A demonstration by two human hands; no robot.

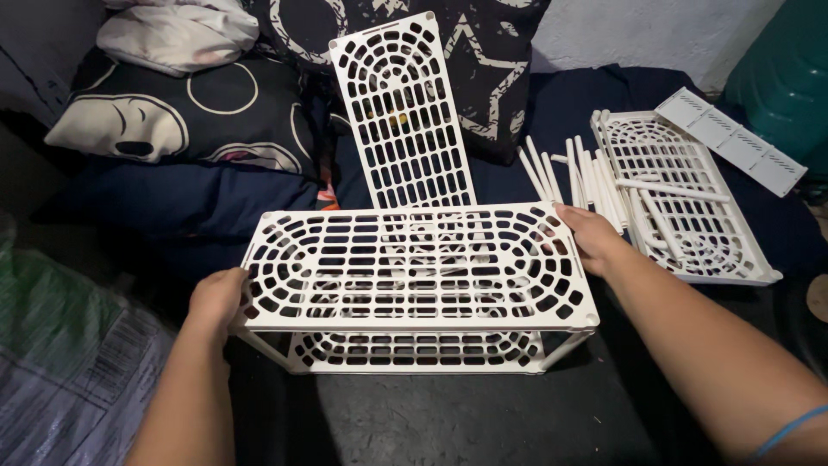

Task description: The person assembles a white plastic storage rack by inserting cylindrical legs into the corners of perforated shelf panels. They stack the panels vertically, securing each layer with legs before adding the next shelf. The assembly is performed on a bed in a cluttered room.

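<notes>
White plastic two-tier rack (414, 267), slotted shelves, gripped at both ends: left hand (216, 298), right hand (586, 237) closed on edges; two loose panels (401, 112) beside.

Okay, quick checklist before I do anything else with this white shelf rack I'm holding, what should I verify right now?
1. Left hand grips the top shelf panel at its left edge: ok.
2. Right hand holds the panel's right edge: ok.
3. Lower shelf panel sits under the top one, joined by corner posts: ok.
4. All four posts fully seated: cannot tell, the rear ones are hidden.
5. Spare rods within reach, beside the right hand: ok.
6. Spare panel leaning upright against the pillows behind the rack, could tip: not ok.
</notes>
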